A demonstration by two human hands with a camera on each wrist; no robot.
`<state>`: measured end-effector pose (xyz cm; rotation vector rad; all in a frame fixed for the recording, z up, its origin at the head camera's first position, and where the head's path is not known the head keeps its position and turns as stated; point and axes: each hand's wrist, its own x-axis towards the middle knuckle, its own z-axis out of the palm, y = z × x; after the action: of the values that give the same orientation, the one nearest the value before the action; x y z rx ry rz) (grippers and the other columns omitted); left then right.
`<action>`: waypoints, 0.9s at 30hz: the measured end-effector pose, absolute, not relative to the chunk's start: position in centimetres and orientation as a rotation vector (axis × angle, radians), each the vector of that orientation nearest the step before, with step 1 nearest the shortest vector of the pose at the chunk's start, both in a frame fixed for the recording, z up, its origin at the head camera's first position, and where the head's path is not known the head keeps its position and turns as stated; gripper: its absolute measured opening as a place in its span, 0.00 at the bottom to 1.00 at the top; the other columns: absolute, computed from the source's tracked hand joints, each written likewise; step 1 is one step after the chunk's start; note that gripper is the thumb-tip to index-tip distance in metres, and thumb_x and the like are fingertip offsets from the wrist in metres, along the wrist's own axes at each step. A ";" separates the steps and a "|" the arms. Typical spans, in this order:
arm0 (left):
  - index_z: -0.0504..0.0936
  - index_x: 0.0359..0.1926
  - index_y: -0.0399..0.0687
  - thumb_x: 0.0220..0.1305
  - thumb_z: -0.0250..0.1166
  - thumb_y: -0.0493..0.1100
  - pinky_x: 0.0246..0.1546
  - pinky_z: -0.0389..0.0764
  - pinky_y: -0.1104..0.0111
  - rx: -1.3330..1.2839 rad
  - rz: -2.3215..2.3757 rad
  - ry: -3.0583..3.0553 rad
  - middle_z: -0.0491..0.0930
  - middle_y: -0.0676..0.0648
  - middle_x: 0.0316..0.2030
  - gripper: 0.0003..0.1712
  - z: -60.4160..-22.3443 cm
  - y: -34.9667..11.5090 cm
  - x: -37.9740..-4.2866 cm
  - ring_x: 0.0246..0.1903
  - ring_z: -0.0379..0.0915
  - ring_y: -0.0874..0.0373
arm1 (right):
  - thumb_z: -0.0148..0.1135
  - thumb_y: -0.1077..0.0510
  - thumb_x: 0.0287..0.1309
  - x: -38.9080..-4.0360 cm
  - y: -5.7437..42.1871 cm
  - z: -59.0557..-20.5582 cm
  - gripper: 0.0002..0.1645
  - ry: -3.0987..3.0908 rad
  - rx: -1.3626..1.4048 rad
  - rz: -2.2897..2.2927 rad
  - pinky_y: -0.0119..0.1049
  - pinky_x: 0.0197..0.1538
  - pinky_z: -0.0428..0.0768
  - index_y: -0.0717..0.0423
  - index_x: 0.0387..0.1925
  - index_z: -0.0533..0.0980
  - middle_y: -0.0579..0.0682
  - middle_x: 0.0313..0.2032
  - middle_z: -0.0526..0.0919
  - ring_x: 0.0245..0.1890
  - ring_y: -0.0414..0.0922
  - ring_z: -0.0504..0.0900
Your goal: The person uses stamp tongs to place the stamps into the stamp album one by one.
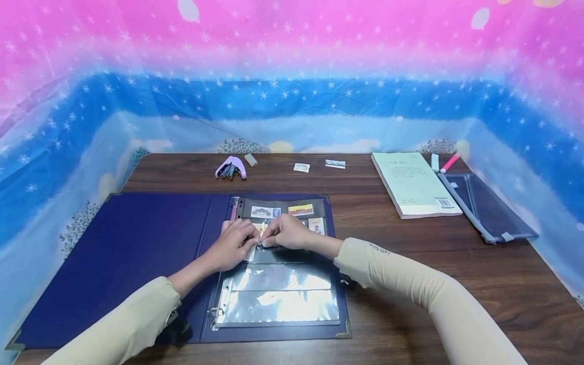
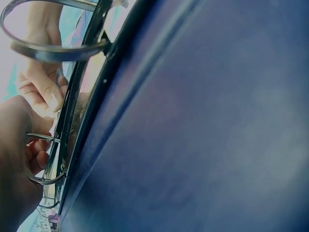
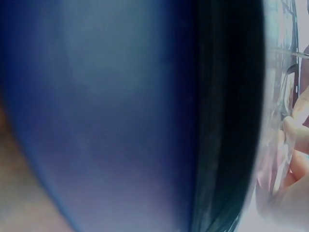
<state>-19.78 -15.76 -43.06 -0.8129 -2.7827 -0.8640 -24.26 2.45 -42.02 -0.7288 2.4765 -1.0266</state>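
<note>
A stamp album point(image 1: 137, 238) lies open on the table, its clear pocket page point(image 1: 283, 279) held by metal rings point(image 2: 58, 50). Colourful stamps point(image 1: 266, 212) sit in the upper rows. Over the second and third rows, my left hand point(image 1: 234, 243) and right hand point(image 1: 288, 233) meet with fingertips close together. Each pinches with thumb and forefinger at the clear plastic pocket; whether a stamp is also between the fingertips is hidden. In the left wrist view, the right thumb point(image 2: 50, 94) bends down at the page. Album edge fills most of the right wrist view.
Two loose stamps point(image 1: 302, 167) lie at the back, right of a purple hole punch point(image 1: 231, 167) and a small pale block point(image 1: 250, 160). At the right are a pale green book point(image 1: 412, 185), a pink marker point(image 1: 449, 163) and a dark zip pouch point(image 1: 490, 208).
</note>
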 end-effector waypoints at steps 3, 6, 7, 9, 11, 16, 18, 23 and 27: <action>0.77 0.29 0.49 0.59 0.61 0.38 0.46 0.54 0.60 -0.802 -0.896 -2.784 0.71 0.55 0.27 0.04 -43.1 -15.8 -19.6 0.32 0.62 0.61 | 0.68 0.58 0.49 -24.2 2.5 -42.1 0.03 2.479 -0.716 -1.017 0.24 0.32 0.70 0.53 0.26 0.85 0.48 0.29 0.86 0.25 0.33 0.74; 0.76 0.27 0.49 0.59 0.61 0.37 0.47 0.55 0.59 -0.800 -0.921 -2.775 0.69 0.55 0.25 0.05 -43.2 -16.1 -19.6 0.32 0.62 0.62 | 0.69 0.57 0.48 -24.2 2.3 -42.1 0.02 2.479 -0.714 -1.010 0.25 0.33 0.70 0.51 0.26 0.85 0.47 0.29 0.86 0.25 0.32 0.75; 0.76 0.27 0.49 0.59 0.61 0.37 0.47 0.55 0.58 -0.806 -0.928 -2.768 0.69 0.55 0.26 0.05 -43.2 -16.2 -19.5 0.32 0.62 0.62 | 0.69 0.57 0.48 -24.2 2.3 -42.1 0.02 2.479 -0.716 -1.012 0.25 0.33 0.71 0.51 0.26 0.85 0.46 0.29 0.86 0.26 0.32 0.75; 0.75 0.26 0.49 0.58 0.60 0.36 0.47 0.56 0.58 -0.825 -0.925 -2.748 0.69 0.55 0.26 0.06 -43.3 -16.6 -19.6 0.32 0.63 0.62 | 0.69 0.57 0.48 -24.2 2.1 -42.2 0.02 2.476 -0.727 -1.015 0.25 0.32 0.71 0.51 0.26 0.85 0.46 0.29 0.86 0.25 0.32 0.75; 0.75 0.25 0.49 0.57 0.59 0.33 0.47 0.57 0.59 -0.851 -0.925 -2.730 0.69 0.54 0.27 0.07 -43.4 -17.0 -19.7 0.32 0.63 0.63 | 0.68 0.57 0.49 -24.2 2.0 -42.2 0.03 2.472 -0.745 -1.019 0.25 0.33 0.71 0.51 0.26 0.85 0.47 0.29 0.86 0.25 0.32 0.75; 0.74 0.24 0.48 0.52 0.56 0.30 0.37 0.62 0.69 -0.891 -0.939 -2.710 0.67 0.49 0.32 0.08 -43.2 -17.9 -20.1 0.29 0.61 0.62 | 0.67 0.56 0.50 -24.3 1.9 -42.2 0.04 2.474 -0.771 -0.998 0.25 0.37 0.73 0.50 0.28 0.85 0.46 0.31 0.87 0.28 0.31 0.77; 0.74 0.23 0.48 0.52 0.56 0.30 0.33 0.62 0.71 -0.898 -0.937 -2.715 0.66 0.47 0.34 0.08 -43.1 -18.1 -20.3 0.28 0.60 0.62 | 0.67 0.56 0.51 -24.3 1.9 -42.1 0.04 2.473 -0.761 -0.995 0.25 0.38 0.73 0.50 0.28 0.85 0.46 0.32 0.87 0.29 0.31 0.78; 0.74 0.22 0.48 0.53 0.55 0.30 0.36 0.61 0.70 -0.904 -0.927 -2.732 0.66 0.47 0.34 0.09 -43.1 -18.0 -20.5 0.29 0.60 0.62 | 0.67 0.56 0.51 -24.2 2.0 -42.0 0.03 2.496 -0.750 -0.984 0.26 0.38 0.74 0.50 0.28 0.85 0.45 0.33 0.87 0.30 0.33 0.79; 0.72 0.21 0.49 0.53 0.55 0.30 0.38 0.60 0.67 -0.890 -0.936 -2.731 0.66 0.48 0.34 0.10 -43.1 -17.9 -20.4 0.30 0.60 0.61 | 0.67 0.56 0.50 -24.1 1.8 -42.0 0.03 2.515 -0.770 -0.979 0.25 0.37 0.73 0.49 0.27 0.85 0.45 0.34 0.87 0.31 0.33 0.78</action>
<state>-20.39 -17.94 -43.11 -0.8905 -2.7310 -0.9358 -24.09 1.77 -42.01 -0.7700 2.5154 -0.9795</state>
